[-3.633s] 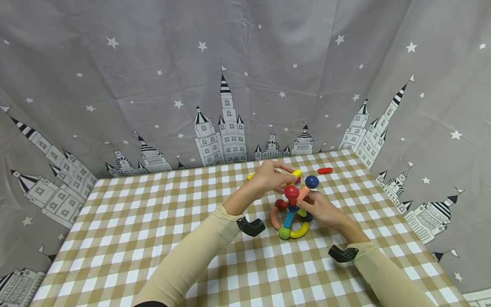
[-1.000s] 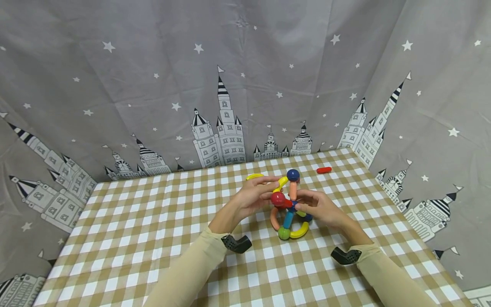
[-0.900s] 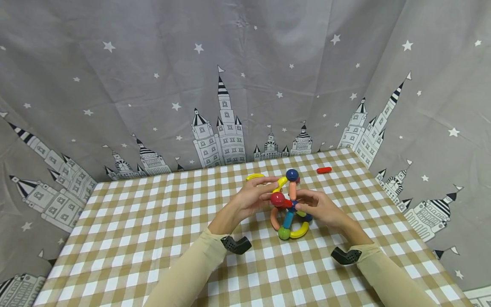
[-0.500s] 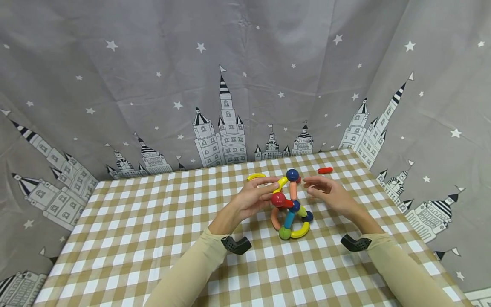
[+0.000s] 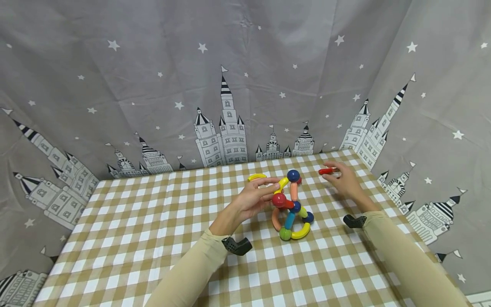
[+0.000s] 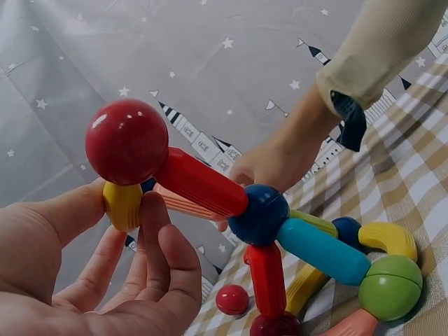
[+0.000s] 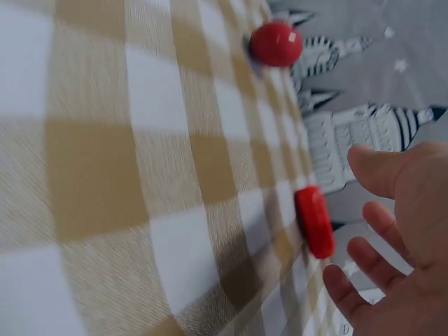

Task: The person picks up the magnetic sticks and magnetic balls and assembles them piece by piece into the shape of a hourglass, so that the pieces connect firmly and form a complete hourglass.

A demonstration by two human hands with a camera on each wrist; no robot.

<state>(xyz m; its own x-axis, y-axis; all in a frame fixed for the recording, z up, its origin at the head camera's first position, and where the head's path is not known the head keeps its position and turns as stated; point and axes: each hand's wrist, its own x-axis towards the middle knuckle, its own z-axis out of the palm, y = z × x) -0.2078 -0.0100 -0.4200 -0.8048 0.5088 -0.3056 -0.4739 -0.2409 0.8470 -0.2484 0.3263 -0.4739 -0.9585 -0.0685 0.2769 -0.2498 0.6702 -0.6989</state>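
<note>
My left hand (image 5: 251,198) pinches a yellow curved stick (image 6: 123,206) between thumb and fingers, just under a large red ball (image 6: 127,142). That stick belongs to a standing structure of coloured magnetic sticks and balls. A red stick joins the red ball to a dark blue ball (image 6: 259,214) in the middle, and an orange stick (image 5: 294,192) carries another blue ball (image 5: 293,175) on top. A green ball (image 5: 285,233) and curved sticks form its base. My right hand (image 5: 345,181) has its fingers spread by a loose red stick (image 7: 315,221), with a gap between in the right wrist view.
Behind the structure a loose red ball (image 7: 276,44) lies on the checked tablecloth (image 5: 161,230). Further left at the back is a yellow curved stick (image 5: 256,176). A grey curtain (image 5: 153,85) with castles and stars hangs behind the table.
My right hand has let go of the structure's middle and moved right and away to the loose red stick. Earlier the structure's top swung upright; my left hand has kept its pinch on the yellow stick.
</note>
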